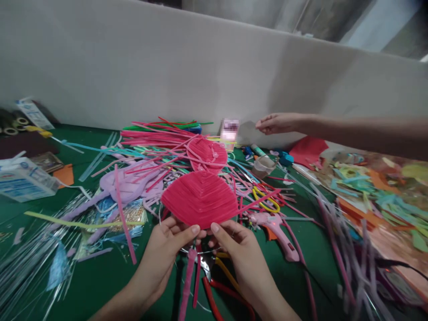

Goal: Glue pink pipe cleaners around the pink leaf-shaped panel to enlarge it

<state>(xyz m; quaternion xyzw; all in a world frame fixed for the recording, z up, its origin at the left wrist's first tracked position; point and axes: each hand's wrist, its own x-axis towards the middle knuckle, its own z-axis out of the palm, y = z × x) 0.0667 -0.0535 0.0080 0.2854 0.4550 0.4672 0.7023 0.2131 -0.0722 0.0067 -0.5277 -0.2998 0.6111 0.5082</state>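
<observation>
A deep pink fan-shaped petal (pixel 200 196), made of pipe cleaners laid side by side, is pinched along its lower edge by both hands. My left hand (pixel 162 247) grips it left of centre, thumb on top. On the other side my right hand (pixel 239 245) has its thumb on the same edge; the fingers beneath are partly hidden. Below the hands a pink wrapped stem (pixel 188 278) points toward me. Pliers with red handles (pixel 210 296) lie partly under my right wrist. Just beyond the petal lies a second pink piece (pixel 206 154), with loose pink pipe cleaners around it.
Another person's arm (pixel 301 122) reaches in from the right. A pink glue gun (pixel 279 232) and yellow-handled scissors (pixel 269 203) lie right of the petal. Purple petals (pixel 129 178) and silvery strands (pixel 50 263) spread at left. Colourful scraps (pixel 377 191) cover the right. A white wall (pixel 133 67) closes the back.
</observation>
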